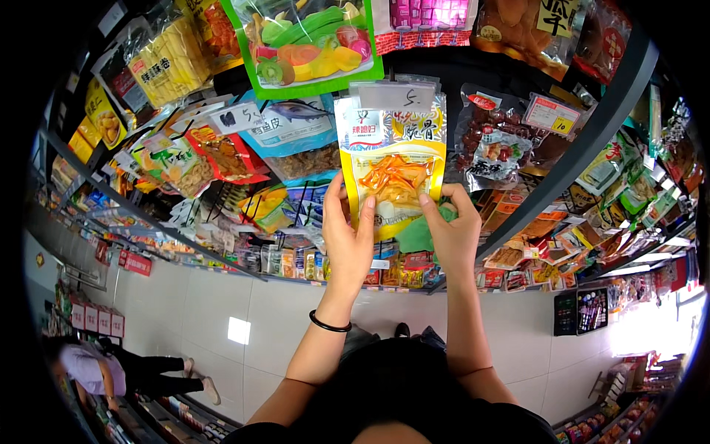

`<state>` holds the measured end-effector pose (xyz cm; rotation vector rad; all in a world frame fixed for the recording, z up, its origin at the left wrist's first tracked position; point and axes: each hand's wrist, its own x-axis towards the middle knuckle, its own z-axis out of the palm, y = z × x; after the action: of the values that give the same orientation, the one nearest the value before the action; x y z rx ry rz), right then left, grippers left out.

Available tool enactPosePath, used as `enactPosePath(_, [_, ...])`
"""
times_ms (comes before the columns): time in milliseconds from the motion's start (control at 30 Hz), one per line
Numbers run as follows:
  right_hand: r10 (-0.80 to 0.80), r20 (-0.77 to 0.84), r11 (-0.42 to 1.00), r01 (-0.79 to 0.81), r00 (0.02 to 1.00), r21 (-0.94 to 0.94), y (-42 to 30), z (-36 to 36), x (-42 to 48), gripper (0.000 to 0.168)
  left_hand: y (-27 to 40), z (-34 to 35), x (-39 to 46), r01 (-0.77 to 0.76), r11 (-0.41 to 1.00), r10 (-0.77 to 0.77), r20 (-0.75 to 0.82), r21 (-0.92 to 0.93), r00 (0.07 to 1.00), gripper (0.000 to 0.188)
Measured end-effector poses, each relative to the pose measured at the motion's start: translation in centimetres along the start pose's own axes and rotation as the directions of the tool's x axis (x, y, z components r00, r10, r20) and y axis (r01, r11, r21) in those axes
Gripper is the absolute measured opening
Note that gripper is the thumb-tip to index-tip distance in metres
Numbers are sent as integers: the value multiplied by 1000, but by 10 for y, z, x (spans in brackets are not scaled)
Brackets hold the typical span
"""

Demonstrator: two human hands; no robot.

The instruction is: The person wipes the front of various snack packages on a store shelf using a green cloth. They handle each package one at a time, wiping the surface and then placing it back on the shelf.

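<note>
A yellow and white snack packet (395,166) with a clear window showing orange pieces hangs before me. My left hand (349,227) grips its lower left edge, thumb on the front. On the opposite edge, my right hand (452,222) pinches it, thumb also on the front. A plastic price tag holder (392,95) covers the packet's top, so whether the packet is still on its hook cannot be seen. Behind its lower end shows a green packet (416,236). To the left hangs a blue fish-skin snack bag (297,130); to the right is a clear packet of dark red pieces (491,136).
Above hangs a large green-edged bag (310,47) with fruit and vegetable pictures. A dark shelf upright (571,144) slants past my right side. Several packets fill the lower shelves. Another person (94,369) stands by shelves at the lower left, across the tiled floor (205,311).
</note>
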<state>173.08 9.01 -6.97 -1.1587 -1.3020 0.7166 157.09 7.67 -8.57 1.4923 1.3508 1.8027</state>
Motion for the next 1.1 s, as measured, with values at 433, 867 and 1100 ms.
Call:
enactPosePath(433, [-52, 251, 964, -17, 967, 264, -31, -38, -17, 11, 55, -19, -34, 87, 908, -59, 82, -409, 995, 61])
enactPosePath(867, [-150, -160, 792, 215, 976, 571, -58, -41, -31, 43, 14, -44, -47, 498, 93, -126, 486, -862, 865, 59])
enactPosePath(1100, [-598, 293, 698, 664, 746, -267, -34, 25, -37, 39, 27, -11, -61, 589, -57, -6, 590, -806, 807, 51])
